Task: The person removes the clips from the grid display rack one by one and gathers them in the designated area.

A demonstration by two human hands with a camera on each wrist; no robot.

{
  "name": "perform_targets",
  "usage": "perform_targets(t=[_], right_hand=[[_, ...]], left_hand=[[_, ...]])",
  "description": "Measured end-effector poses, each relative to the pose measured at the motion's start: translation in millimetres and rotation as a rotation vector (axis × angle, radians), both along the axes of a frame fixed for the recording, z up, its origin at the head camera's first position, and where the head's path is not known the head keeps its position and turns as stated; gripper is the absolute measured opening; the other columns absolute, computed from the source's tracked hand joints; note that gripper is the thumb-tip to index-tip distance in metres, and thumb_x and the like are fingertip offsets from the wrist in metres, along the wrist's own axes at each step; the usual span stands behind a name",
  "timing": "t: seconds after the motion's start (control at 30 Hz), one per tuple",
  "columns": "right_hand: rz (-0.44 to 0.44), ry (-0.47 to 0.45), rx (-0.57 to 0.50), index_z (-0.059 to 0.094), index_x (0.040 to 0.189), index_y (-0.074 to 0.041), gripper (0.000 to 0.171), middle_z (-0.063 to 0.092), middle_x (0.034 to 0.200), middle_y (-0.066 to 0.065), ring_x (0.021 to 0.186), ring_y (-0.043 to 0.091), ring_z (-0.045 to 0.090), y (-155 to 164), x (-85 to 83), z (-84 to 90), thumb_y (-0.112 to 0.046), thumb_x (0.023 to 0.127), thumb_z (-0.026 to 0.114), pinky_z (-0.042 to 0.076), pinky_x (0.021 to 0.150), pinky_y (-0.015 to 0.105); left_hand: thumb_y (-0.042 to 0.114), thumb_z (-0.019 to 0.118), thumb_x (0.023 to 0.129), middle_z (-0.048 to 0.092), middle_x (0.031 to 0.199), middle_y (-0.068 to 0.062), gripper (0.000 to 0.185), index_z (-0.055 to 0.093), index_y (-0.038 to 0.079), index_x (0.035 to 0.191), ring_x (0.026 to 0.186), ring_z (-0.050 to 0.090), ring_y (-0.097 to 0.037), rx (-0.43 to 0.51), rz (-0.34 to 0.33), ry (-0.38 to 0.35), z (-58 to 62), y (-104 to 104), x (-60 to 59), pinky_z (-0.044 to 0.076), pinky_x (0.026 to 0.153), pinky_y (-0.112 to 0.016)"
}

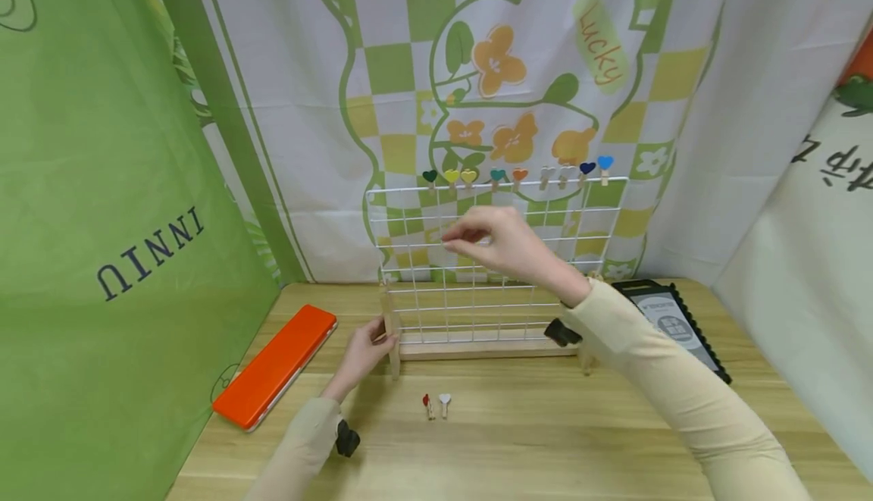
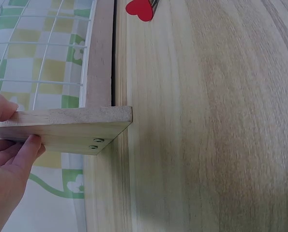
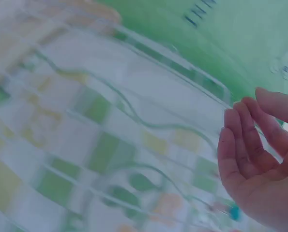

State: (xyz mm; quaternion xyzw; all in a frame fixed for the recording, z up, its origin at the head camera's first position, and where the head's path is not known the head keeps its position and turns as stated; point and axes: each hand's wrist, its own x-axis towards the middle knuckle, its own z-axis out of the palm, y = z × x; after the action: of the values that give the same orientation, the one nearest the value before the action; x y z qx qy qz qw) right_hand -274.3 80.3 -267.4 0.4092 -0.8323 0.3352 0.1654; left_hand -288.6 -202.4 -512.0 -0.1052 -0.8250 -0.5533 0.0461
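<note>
A white wire grid (image 1: 402, 189) stands upright in a wooden stand (image 1: 487, 349). My left hand (image 1: 361, 353) grips the stand's left wooden side post (image 2: 71, 128), with the thumb on one face and fingers on the other. In front of the grid, below the top wire, hovers my right hand (image 1: 505, 243); its fingers are loosely bent, and nothing shows between them and the thumb in the right wrist view. Several heart clothespins line the top wire, from a dark green one (image 1: 430, 175) to a blue one (image 1: 605, 161). A red heart clothespin (image 1: 427, 402) and a white heart clothespin (image 1: 445, 399) lie on the table.
On the left of the wooden table (image 1: 518, 440) lies an orange-red case (image 1: 276, 364). A black-framed flat item (image 1: 671, 323) is at the right, behind my right forearm. Printed curtains (image 1: 286, 122) hang close behind the grid and on both sides.
</note>
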Motion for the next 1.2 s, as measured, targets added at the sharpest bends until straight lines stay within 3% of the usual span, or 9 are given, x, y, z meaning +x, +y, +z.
perform_targets(t=[0.17, 0.37, 0.57, 0.97, 1.2], right_hand=[[-0.027, 0.114, -0.052, 0.077, 0.1, -0.005, 0.012, 0.074, 0.093, 0.007, 0.081, 0.015, 0.067, 1.8, -8.2, 44.6, -0.01, 0.09, 0.072, 0.061, 0.077, 0.03], [-0.059, 0.207, -0.062, 0.077, 0.1, -0.005, 0.013, 0.073, 0.092, 0.008, 0.082, 0.016, 0.067, -3.9, -23.7, 69.6, -0.013, 0.091, 0.071, 0.06, 0.078, 0.03], [-0.085, 0.195, -0.001, 0.076, 0.1, -0.003, 0.014, 0.074, 0.093, 0.011, 0.084, 0.02, 0.067, -14.5, -40.4, 74.7, -0.013, 0.092, 0.07, 0.059, 0.08, 0.03], [-0.116, 0.13, 0.135, 0.079, 0.095, -0.005, 0.015, 0.076, 0.09, 0.009, 0.068, 0.018, 0.063, -20.4, -54.6, 73.0, -0.016, 0.094, 0.068, 0.049, 0.061, 0.024], [-0.121, 0.117, 0.166, 0.079, 0.094, -0.005, 0.014, 0.077, 0.089, 0.009, 0.074, 0.018, 0.069, -26.4, -53.3, 75.9, -0.016, 0.092, 0.07, 0.059, 0.069, 0.03]], left_hand=[[-0.004, 0.064, 0.092, 0.059, 0.132, -0.033, 0.049, 0.05, -0.011, 0.139, 0.124, 0.059, -0.044, -0.003, -0.005, 0.019, 0.3, 0.5, 1.8, 0.058, 0.096, -0.041], [-0.003, 0.064, 0.092, 0.058, 0.132, -0.034, 0.05, 0.048, -0.012, 0.139, 0.124, 0.058, -0.044, 0.007, -0.001, 0.009, 1.0, 0.5, 4.2, 0.058, 0.096, -0.042], [-0.003, 0.064, 0.092, 0.06, 0.13, -0.034, 0.049, 0.049, -0.012, 0.138, 0.123, 0.059, -0.044, 0.003, 0.008, 0.01, 0.7, 1.1, 4.5, 0.059, 0.095, -0.039], [-0.005, 0.062, 0.092, 0.056, 0.133, -0.035, 0.052, 0.045, -0.014, 0.14, 0.126, 0.056, -0.046, 0.026, -0.026, 0.008, -1.3, 1.7, 3.4, 0.057, 0.097, -0.041], [-0.004, 0.063, 0.092, 0.057, 0.134, -0.034, 0.053, 0.045, -0.013, 0.141, 0.125, 0.057, -0.045, 0.024, -0.018, 0.013, -3.7, 0.1, 0.1, 0.058, 0.096, -0.039]])
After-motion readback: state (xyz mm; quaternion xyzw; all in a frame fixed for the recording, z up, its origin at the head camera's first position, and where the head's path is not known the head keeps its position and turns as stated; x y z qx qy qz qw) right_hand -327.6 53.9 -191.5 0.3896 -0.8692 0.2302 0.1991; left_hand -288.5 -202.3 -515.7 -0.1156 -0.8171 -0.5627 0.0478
